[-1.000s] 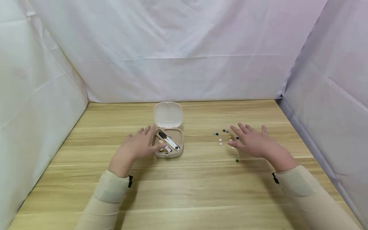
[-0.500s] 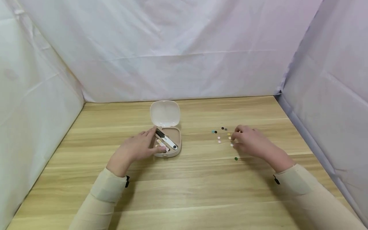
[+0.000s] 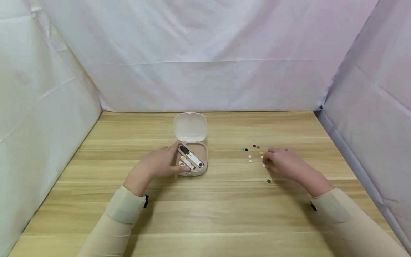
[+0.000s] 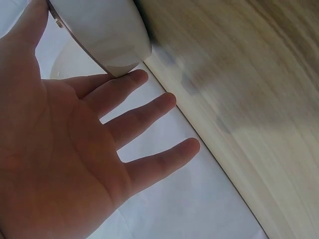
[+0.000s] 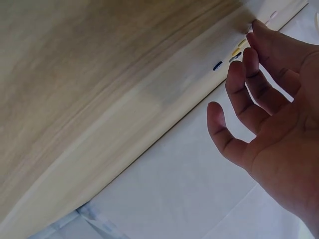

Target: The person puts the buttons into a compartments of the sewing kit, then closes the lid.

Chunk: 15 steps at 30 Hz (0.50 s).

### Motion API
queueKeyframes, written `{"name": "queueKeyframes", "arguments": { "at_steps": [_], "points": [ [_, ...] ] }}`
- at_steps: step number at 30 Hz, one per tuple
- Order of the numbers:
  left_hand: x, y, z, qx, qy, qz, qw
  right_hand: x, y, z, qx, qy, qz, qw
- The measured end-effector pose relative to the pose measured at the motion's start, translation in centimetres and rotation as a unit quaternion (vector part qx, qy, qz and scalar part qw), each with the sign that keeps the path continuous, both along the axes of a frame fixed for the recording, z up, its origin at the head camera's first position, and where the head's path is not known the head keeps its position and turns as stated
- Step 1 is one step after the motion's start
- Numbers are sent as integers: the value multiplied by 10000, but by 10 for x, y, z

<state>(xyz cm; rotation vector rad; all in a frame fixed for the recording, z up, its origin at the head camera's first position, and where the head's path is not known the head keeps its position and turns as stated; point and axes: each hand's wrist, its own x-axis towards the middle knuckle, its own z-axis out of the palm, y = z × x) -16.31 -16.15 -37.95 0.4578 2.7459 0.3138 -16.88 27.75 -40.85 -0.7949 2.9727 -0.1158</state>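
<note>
My left hand (image 3: 156, 163) lies along the left side of a small beige case (image 3: 205, 157) with its lid up, thumb at the front edge and index finger near the back corner. In the left wrist view its fingers are spread and mostly straight against the case wall (image 4: 107, 30). Inside lie a long black-and-white tool (image 3: 192, 156) and small pink and yellow pieces (image 3: 187, 162). My right hand (image 3: 284, 162) is low over scattered buttons, fingers curled. In the right wrist view, thumb and fingertips pinch together at a pale button (image 5: 250, 30), mostly hidden.
Several small buttons lie around the right hand: a blue one (image 3: 243, 149), a black one (image 3: 254, 146), a yellow one (image 3: 261, 152), a pink one (image 3: 250, 161), and a green one (image 3: 269, 181) nearer me. White cloth (image 3: 205, 85) walls the wooden table (image 3: 205, 214) on three sides.
My right hand has lowered from spread fingers above the buttons to curled, pinching fingertips among them. My left hand has settled against the case, its thumb moving down to the front edge.
</note>
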Motion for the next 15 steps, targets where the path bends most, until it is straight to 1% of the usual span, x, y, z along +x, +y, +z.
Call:
{"name": "queueKeyframes", "arguments": {
  "at_steps": [6, 12, 15],
  "points": [
    [0, -1, -1, 24, 70, -67, 10000, 0, 0, 2, -105, -112, -22, 9999],
    [-1, -2, -4, 72, 23, -106, 9999, -1, -2, 5, -101, -165, 44, 9998],
    [-1, -1, -6, 109, 4, -101, 9999, -2, -1, 4, -117, -279, 87, 9995]
  ]
}}
